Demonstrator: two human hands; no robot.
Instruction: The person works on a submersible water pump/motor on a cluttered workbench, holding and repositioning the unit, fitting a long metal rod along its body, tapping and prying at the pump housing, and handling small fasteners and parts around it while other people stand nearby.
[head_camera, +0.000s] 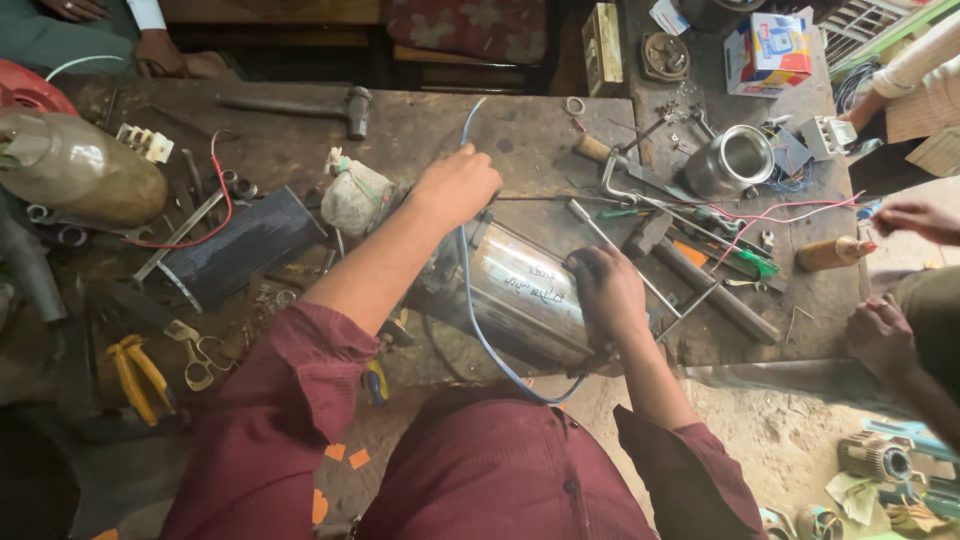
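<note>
I look down on a worn bench, crowded with tools and scrap. A steel cylinder, seemingly a motor casing, lies on its side at the near edge, angled from upper left to lower right; that low position likely keeps it from rolling while both hands work on it.

My left hand sits at the cylinder's far end, fingers curled together into a fist around a blue wire. The wire runs up past the knuckles and loops down over the bench edge to the near end, so the grip appears to keep it taut. My right hand rests on the cylinder's near end, fingers bent and closed over the rim, seemingly steadying it; what sits under the palm I cannot tell.

Left of the cylinder lies a dark ribbed block and a cloth bundle. A hammer lies at the far side, a metal cup to the right, yellow pliers near my left sleeve. Another person's hands work at the right edge, apart from mine
</note>
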